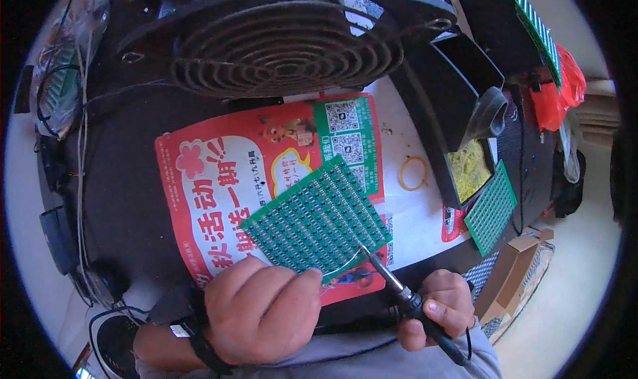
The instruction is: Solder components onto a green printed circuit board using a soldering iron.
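A green circuit board [312,213] with dense rows of small parts lies tilted on a red and white printed sheet [199,199]. My right hand [444,307] is closed round the dark handle of a soldering iron [392,280]. The iron's tip meets the board near its right corner. At the board's near edge, my left hand [262,312] is closed, pinching a thin, silvery solder wire [344,266]. From those fingertips the wire curves to the iron's tip.
A black fan [286,60] stands behind the board. To the right are a dark holder with yellow sponge material [469,169], a yellow ring [413,173] and a second green board [492,209]. An open cardboard box [515,272] sits at the near right; cables [83,146] hang at left.
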Action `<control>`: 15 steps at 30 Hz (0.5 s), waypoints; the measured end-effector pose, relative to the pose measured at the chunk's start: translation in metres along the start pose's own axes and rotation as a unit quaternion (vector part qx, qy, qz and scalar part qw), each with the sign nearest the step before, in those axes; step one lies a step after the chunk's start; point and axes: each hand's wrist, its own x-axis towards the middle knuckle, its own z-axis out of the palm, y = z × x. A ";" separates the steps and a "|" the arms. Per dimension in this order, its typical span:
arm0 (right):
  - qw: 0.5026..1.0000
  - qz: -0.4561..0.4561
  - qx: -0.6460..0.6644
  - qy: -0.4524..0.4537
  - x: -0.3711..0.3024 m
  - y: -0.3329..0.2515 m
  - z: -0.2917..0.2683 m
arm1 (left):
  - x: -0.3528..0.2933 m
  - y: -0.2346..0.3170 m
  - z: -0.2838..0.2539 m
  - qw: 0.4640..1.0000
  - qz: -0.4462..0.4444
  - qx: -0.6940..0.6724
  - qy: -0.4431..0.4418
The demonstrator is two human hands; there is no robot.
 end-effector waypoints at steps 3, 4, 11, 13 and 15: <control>1.000 -0.002 -0.003 0.005 -0.001 0.000 0.000 | 0.000 0.001 0.001 1.000 -0.004 -0.001 0.006; 1.000 -0.002 -0.004 0.006 0.000 -0.001 0.000 | 0.001 0.001 0.001 1.000 -0.006 -0.001 0.005; 1.000 -0.003 0.004 0.016 -0.001 0.001 0.002 | 0.002 0.002 0.002 1.000 -0.012 -0.002 -0.007; 1.000 -0.004 0.004 0.017 -0.001 0.001 0.002 | 0.001 0.002 0.003 1.000 -0.013 -0.001 -0.003; 1.000 -0.004 0.008 0.024 -0.004 0.001 0.002 | -0.001 0.003 0.004 1.000 -0.015 0.003 0.004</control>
